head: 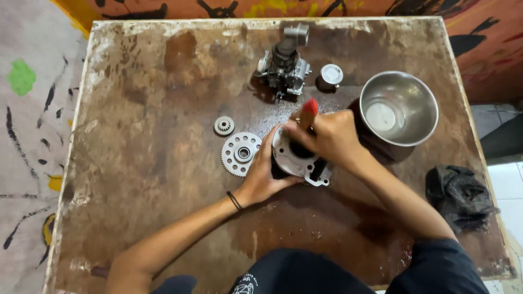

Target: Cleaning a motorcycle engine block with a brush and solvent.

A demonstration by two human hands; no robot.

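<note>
Both hands' fingers grip the metal cylinder (297,160), right hand (327,136) adding a red-handled tool (309,109); large gear (239,154) beside left hand (264,174)

Stained, worn brown bench (163,81); paint-splattered grey floor (27,136) at left, orange-and-black painted wall (490,32) behind, white tiles (509,179) at right.

Table (163,81): wood, worn, stained brown, rough, wet gloss in patches. Cylinder (291,160): cast metal, matt grey. Large gear (239,154), small gear (224,126): pale metal, dull sheen. Bowl (400,87): steel, smooth, shiny. Carburettor (283,68): grey metal, greasy. Rag (457,196): black cloth, crumpled. Tool handle (310,106): red plastic.
</note>
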